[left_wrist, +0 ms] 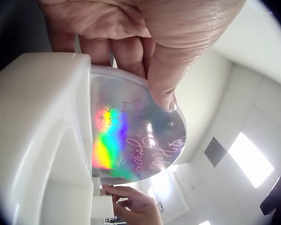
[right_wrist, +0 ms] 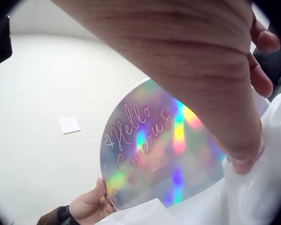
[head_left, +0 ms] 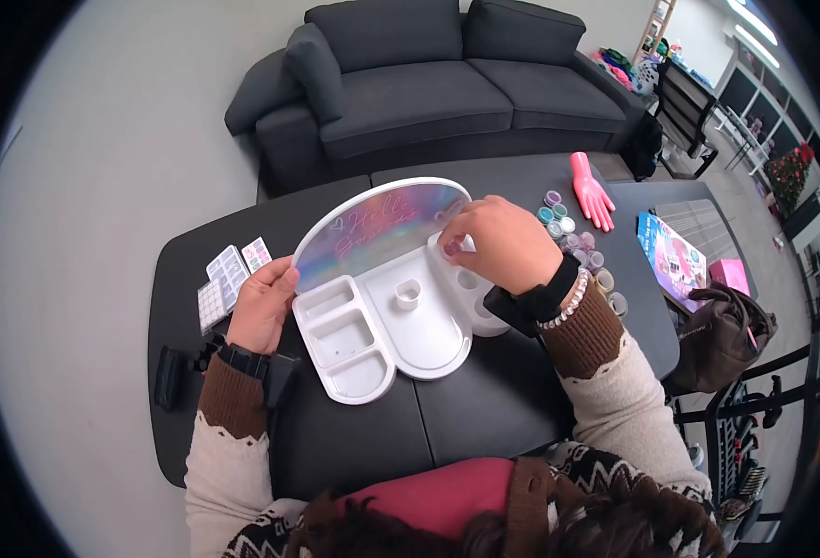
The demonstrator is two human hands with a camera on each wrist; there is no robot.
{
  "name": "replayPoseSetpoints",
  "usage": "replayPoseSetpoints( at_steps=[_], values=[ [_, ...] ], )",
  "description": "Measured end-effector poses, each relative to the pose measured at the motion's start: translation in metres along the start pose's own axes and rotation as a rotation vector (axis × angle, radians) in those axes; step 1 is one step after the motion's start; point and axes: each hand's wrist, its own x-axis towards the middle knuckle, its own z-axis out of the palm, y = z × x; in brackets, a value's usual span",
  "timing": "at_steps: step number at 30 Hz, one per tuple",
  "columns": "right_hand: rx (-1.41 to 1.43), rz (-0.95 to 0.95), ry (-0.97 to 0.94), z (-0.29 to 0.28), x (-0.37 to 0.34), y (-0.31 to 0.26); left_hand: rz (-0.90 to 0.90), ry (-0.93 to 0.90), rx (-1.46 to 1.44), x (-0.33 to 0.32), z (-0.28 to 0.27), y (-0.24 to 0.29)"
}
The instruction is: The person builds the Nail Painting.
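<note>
A white compartment tray (head_left: 338, 332) stands on the black table with a rounded holographic panel (head_left: 373, 228) upright along its back. My left hand (head_left: 263, 307) grips the panel's left edge; in the left wrist view the thumb lies on the shiny face of the panel (left_wrist: 126, 126), the fingers behind. Over the round wells at the tray's right end, my right hand (head_left: 503, 244) pinches what looks like a small purple pot (head_left: 453, 247). Its fingertip meets the tray (right_wrist: 271, 187) in the right wrist view, the pot mostly hidden there. A small white cup (head_left: 408, 295) sits in the middle section.
Several small pots (head_left: 559, 223) stand right of the tray, beside a pink model hand (head_left: 591, 192). Farther right lie a printed box (head_left: 672, 256) and a brown bag (head_left: 721, 339). Sticker sheets (head_left: 227, 270) lie at the left, above a black case (head_left: 169, 377). A grey sofa (head_left: 419, 93) is behind.
</note>
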Motion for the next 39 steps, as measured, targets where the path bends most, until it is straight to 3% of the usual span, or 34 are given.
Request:
replayPoseSetpoints(
  at_steps=[8,14,23,25,29,33,39],
  values=[
    [0.016,-0.049,0.086,0.015,0.003,0.012,0.012,0.004,0.033,-0.001,0.001,-0.001],
    [0.122,0.069,-0.022,0.009,0.007,0.012,-0.002,-0.006,-0.019,-0.001,-0.003,-0.002],
    [0.146,-0.032,0.015,-0.006,0.007,0.028,0.001,0.006,0.026,-0.004,-0.002,-0.001],
    [0.279,0.171,-0.109,-0.023,0.009,0.056,-0.002,0.02,0.041,-0.006,-0.003,-0.001],
    [-0.034,0.461,0.016,-0.023,-0.002,0.141,0.015,0.011,0.036,-0.006,-0.003,-0.003],
    [-0.126,0.556,-0.003,-0.015,-0.013,0.182,0.004,-0.013,-0.003,-0.004,-0.01,-0.007],
    [-0.11,0.617,-0.022,-0.004,-0.007,0.187,-0.002,0.024,0.018,-0.008,-0.001,-0.003]
  ],
)
